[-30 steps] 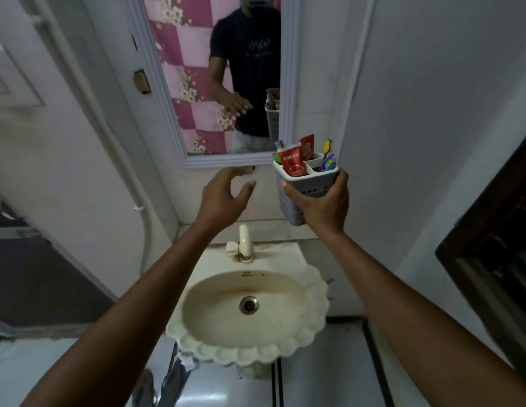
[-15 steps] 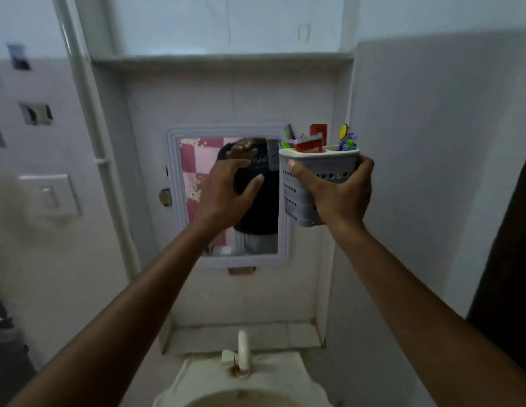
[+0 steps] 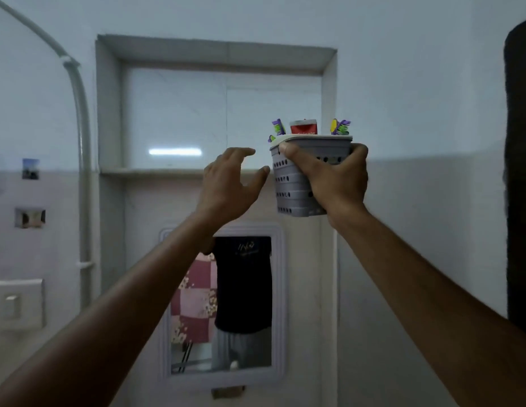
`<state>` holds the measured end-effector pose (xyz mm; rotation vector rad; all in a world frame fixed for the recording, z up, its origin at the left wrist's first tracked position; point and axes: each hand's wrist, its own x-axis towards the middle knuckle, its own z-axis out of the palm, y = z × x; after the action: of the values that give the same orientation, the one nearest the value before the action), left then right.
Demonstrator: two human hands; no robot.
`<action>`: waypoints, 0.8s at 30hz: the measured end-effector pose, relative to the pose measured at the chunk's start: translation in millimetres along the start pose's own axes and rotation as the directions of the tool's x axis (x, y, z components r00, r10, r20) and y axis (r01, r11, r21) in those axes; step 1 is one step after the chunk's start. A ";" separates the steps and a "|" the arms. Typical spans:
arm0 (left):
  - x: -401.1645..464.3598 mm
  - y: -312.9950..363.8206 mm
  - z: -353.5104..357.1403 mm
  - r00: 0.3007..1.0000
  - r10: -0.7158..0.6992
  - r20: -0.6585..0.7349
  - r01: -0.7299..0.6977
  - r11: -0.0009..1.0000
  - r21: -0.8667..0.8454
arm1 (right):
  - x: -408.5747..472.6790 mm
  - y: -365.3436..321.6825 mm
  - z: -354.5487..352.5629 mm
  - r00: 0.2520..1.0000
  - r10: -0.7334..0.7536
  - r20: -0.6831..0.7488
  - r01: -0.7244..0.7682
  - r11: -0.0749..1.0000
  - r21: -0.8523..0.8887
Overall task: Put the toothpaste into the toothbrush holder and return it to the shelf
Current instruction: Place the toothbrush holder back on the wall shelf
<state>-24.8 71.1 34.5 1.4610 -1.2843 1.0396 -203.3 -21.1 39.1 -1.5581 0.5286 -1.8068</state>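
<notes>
Two arms: both reach up from the bottom corners toward the middle of the view. It looks like the last step of the job.
Wall nook: a big box-shaped hollow in the wall, from 10 o'clock to 1 o'clock. It looks bare inside.
Shelf [image 3: 156, 172]: the flat ledge at the bottom of the nook, at 9 o'clock from the hands. I think the holder is going here, so it is lifted to about this height.
Mirror [image 3: 279, 304]: at 6 o'clock, under the shelf. It shows a dark shirt.
Pipe [image 3: 81, 118]: a pale tube that bends down the wall at 9 o'clock.
Toothbrush holder [image 3: 288, 189]: a grey basket with little holes, just right of the middle. It is upright and up in the air, not on the shelf yet. Upright keeps things from falling out.
Right hand [image 3: 333, 183]: wrapped tight around the holder, thumb on the near rim and fingers around the far side. The firm hold is there to carry it.
Left hand [image 3: 226, 186]: fingers spread apart, holding nothing. It waits just beside the holder at 9 o'clock, not touching, maybe ready to help steady it.
Toothpaste [image 3: 303, 126]: the red and white tube is already in the holder. Its top pokes out at 12 o'clock.
Toothbrushes [image 3: 339, 127]: purple and green tips stick up on both sides of the toothpaste.
</notes>
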 end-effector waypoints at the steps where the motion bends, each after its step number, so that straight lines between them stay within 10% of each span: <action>1: 9.3 -1.9 1.2 1.000 0.001 -0.016 -0.001 1.000 0.000 | 9.0 -7.3 4.0 1.000 -0.010 -0.006 0.010 1.000 0.000; 24: 72.9 -88.2 92.9 0.981 -0.161 0.106 0.129 0.956 0.262 | 129.4 15.3 100.0 0.997 -0.038 -0.065 0.031 0.993 -0.112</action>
<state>73.2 -31.5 74.2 1.8140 -1.1410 1.0560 -108.8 -111.9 138.2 -1.5937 0.6478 -1.8894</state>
